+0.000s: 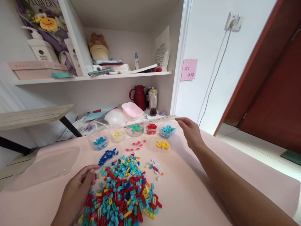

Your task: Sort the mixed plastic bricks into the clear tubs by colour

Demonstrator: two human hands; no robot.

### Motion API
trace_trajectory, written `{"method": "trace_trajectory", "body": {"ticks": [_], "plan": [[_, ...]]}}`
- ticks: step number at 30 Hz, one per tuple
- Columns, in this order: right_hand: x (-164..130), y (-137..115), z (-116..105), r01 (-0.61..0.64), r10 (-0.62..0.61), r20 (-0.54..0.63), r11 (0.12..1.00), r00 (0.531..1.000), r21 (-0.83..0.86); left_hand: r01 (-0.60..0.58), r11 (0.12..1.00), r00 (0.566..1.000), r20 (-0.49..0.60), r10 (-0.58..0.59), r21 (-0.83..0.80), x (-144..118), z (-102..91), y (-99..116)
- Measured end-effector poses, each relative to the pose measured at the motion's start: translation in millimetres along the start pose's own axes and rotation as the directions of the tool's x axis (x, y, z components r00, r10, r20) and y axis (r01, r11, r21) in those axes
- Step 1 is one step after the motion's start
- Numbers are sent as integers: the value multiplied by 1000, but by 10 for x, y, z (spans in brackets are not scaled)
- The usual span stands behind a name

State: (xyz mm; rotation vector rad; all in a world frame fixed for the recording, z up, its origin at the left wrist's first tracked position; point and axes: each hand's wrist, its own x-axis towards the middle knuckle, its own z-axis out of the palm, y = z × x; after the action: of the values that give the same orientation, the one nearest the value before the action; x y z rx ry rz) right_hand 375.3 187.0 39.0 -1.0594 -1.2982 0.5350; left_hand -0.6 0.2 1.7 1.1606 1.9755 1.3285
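A heap of mixed small toy building bricks (124, 188) lies in front of me. At its left edge rests my left hand (78, 190), fingers curled and thumb close to the index finger; whatever they hold, if anything, is hidden. My right hand (190, 133) is up beside the tub of light blue bricks (167, 129), apart from it, with its fingers pressed together and pointing left. I cannot make out anything in them. Sorted by colour behind the heap are red bricks (151, 127), green bricks (136, 128), yellow bricks (163, 144) and dark blue bricks (108, 156).
A small group of white and mixed bricks (154, 166) lies right of the heap. At the left is a clear plastic lid (54, 163). Behind stand a pink basin (132, 110), a dark red jug (140, 98) and a bottle with dark liquid (153, 102).
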Motion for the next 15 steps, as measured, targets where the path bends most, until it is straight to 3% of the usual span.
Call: {"method": "trace_trajectory", "body": {"ticks": [2,4,8,11,15], "plan": [[-33,-36,-10,-125,126,3,978,992,168,-13,1000,1000,10,13,13,4,-14,-20],[-99,-102,34,-178,164,76,950,984,257,-23,1000,1000,9,22,16,12,-21,-41],[-303,-216,223,-182,110,371,970,922,164,-24,1000,1000,4,24,3,23,-13,-56],[-477,-303,338,20,-3,599,1000,801,-21,-17,1000,1000,18,17,-22,22,-2,-61],[-631,-444,369,318,-119,767,941,630,-115,-24,999,999,27,25,-27,23,-1,-82]]}}
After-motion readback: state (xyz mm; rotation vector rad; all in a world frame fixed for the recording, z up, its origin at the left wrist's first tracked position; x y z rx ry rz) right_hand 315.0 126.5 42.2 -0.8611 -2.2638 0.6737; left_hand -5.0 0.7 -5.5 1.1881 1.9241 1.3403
